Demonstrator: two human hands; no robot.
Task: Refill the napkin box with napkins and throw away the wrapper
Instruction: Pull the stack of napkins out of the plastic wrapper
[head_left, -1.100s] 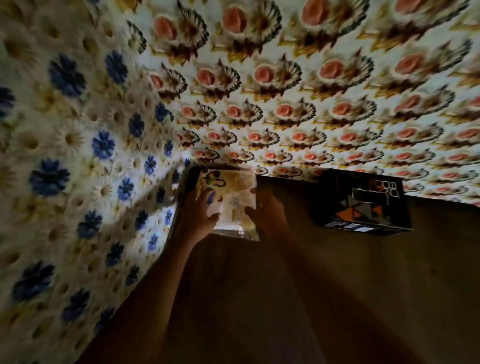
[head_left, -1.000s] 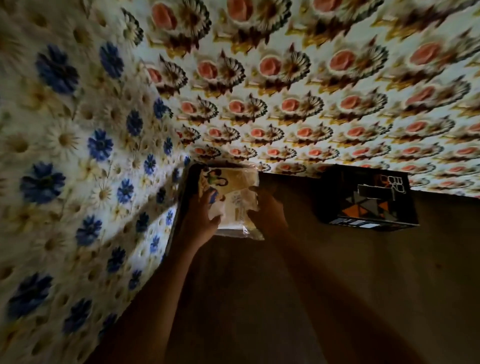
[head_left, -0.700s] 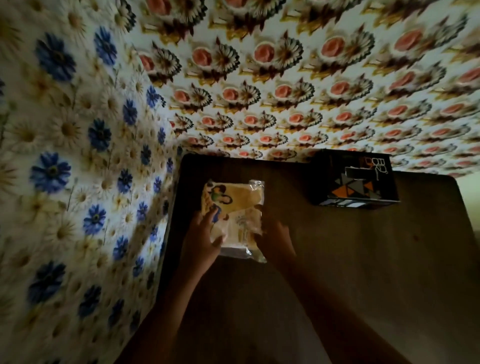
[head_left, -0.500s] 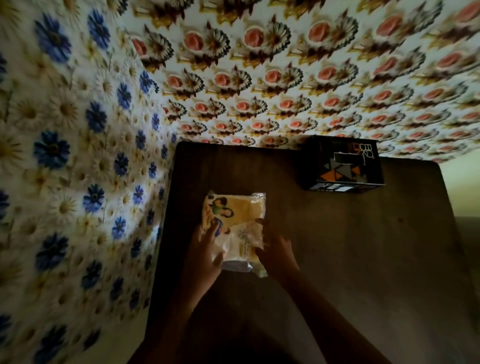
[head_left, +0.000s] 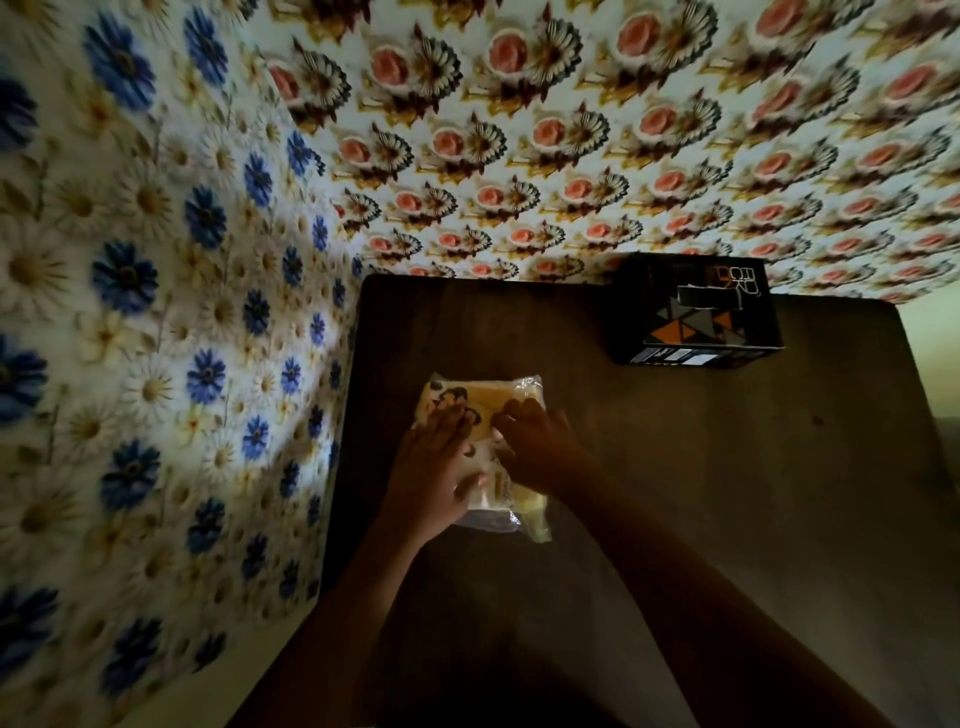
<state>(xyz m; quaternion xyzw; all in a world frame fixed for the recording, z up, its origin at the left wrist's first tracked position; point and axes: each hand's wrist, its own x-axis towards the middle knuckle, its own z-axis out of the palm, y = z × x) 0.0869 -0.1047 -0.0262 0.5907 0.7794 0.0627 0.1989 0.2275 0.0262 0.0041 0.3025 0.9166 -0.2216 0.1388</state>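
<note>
A pack of napkins (head_left: 500, 400) in a clear, yellowish printed wrapper lies on the dark wooden table (head_left: 675, 493), left of its middle. My left hand (head_left: 434, 470) rests on the pack's left side, fingers spread over it and thumb under its near edge. My right hand (head_left: 535, 447) grips the pack's right side, with the fingers pinching the wrapper near the top. The black napkin box (head_left: 696, 312), with orange and grey triangles, stands at the far right of the table against the wall. Its slot faces up.
Flowered wallpaper covers the wall on the left (head_left: 156, 312) and the wall behind the table (head_left: 571, 130). The table's left edge runs along the left wall. A pale floor strip (head_left: 935, 353) shows past the table's right edge.
The pack came from the far left corner toward me and now lies on the table. Both hands have shifted on top of it; the view tilted down.
</note>
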